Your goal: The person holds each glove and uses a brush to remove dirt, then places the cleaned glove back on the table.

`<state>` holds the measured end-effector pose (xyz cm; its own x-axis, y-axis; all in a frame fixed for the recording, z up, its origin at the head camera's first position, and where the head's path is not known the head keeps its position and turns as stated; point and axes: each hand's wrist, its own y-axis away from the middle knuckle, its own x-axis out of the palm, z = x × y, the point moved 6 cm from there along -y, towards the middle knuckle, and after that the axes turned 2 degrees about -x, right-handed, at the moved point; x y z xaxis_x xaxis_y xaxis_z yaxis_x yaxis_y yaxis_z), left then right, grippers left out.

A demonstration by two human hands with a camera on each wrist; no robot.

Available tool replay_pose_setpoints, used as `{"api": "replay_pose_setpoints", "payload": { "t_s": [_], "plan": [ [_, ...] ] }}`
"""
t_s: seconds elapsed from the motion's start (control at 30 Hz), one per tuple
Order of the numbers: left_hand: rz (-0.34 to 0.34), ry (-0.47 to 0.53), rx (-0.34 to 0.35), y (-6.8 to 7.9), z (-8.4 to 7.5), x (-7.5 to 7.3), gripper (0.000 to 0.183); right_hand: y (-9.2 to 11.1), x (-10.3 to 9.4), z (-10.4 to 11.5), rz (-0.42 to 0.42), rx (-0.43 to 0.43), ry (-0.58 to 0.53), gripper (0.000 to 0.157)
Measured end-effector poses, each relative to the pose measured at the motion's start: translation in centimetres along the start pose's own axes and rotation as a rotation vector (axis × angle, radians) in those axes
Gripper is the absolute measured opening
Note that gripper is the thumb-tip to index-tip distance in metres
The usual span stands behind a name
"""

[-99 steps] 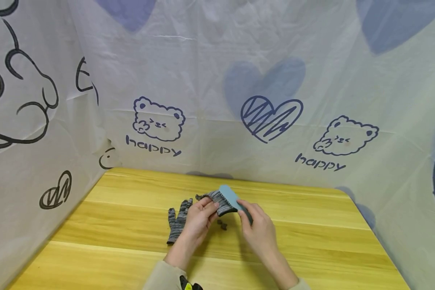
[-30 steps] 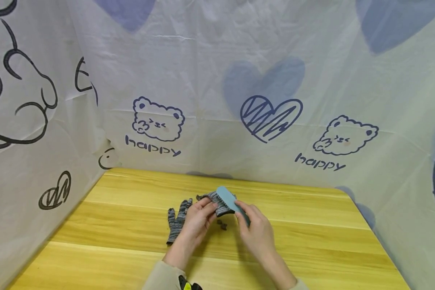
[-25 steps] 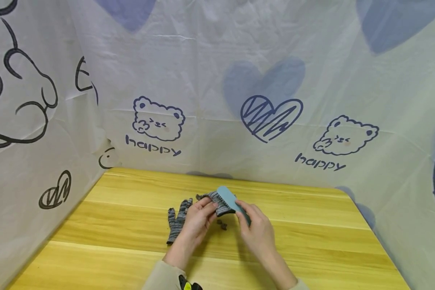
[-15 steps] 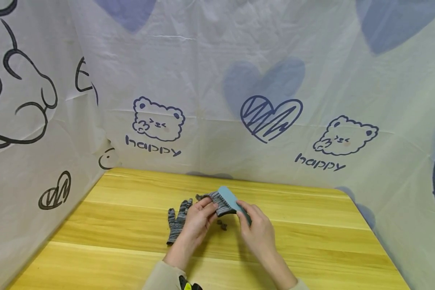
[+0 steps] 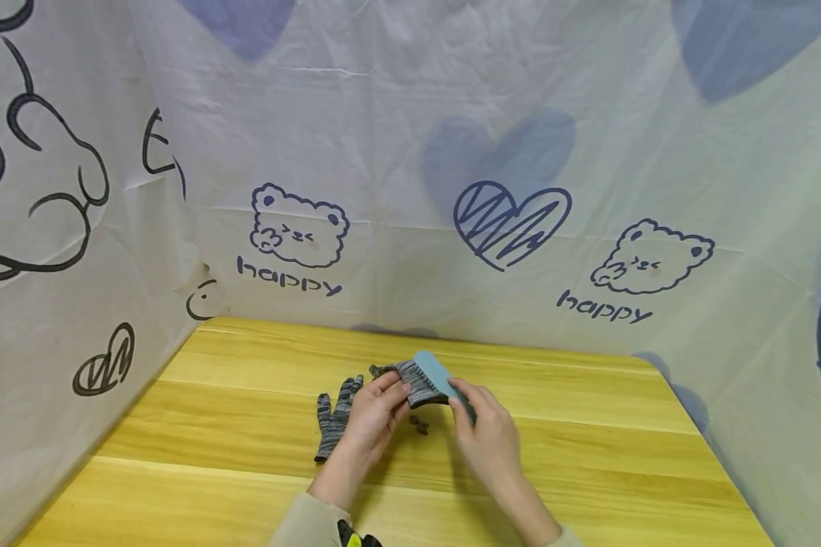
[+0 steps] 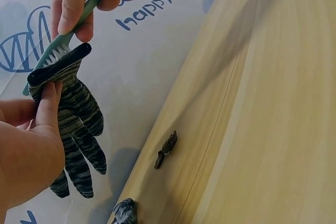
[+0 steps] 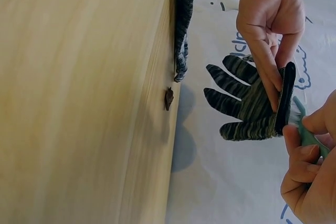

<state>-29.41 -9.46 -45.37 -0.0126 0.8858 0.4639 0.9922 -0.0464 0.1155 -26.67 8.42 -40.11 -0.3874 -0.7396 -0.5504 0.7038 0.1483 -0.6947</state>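
My left hand [image 5: 372, 418] pinches a grey-and-black knitted glove [image 5: 417, 391] near its dark cuff, above the table. In the left wrist view the striped fingers of this glove [image 6: 79, 129] hang down. My right hand [image 5: 489, 441] grips the handle of a light blue brush [image 5: 432, 370], whose bristles face the glove at its cuff end. The right wrist view shows the brush [image 7: 311, 138] right beside the cuff, partly covered by my fingers. A second matching glove [image 5: 330, 431] lies flat on the table, left of my left hand and partly hidden by it.
Small dark clumps [image 5: 420, 428] lie on the wooden table [image 5: 588, 456] beneath my hands. A pale printed sheet [image 5: 397, 251] hangs behind the table's back edge and along both sides.
Over the last second the brush has shifted slightly right along the glove, together with my right hand. My left hand and its glove stay almost in place; the second glove and clumps have not moved.
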Motion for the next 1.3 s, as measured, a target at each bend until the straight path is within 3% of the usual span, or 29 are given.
{"api": "replay_pose_setpoints", "payload": {
  "t_s": [0.53, 1.3],
  "plan": [
    [-0.015, 0.004, 0.013, -0.2, -0.2, -0.4, 0.063, -0.2, -0.4, -0.6, -0.045, -0.004, 0.029, 0.03],
    [-0.011, 0.025, 0.034, 0.0, -0.7, -0.4, 0.064, -0.4, -0.5, -1.3, -0.019, 0.058, 0.023, 0.031]
  ]
}}
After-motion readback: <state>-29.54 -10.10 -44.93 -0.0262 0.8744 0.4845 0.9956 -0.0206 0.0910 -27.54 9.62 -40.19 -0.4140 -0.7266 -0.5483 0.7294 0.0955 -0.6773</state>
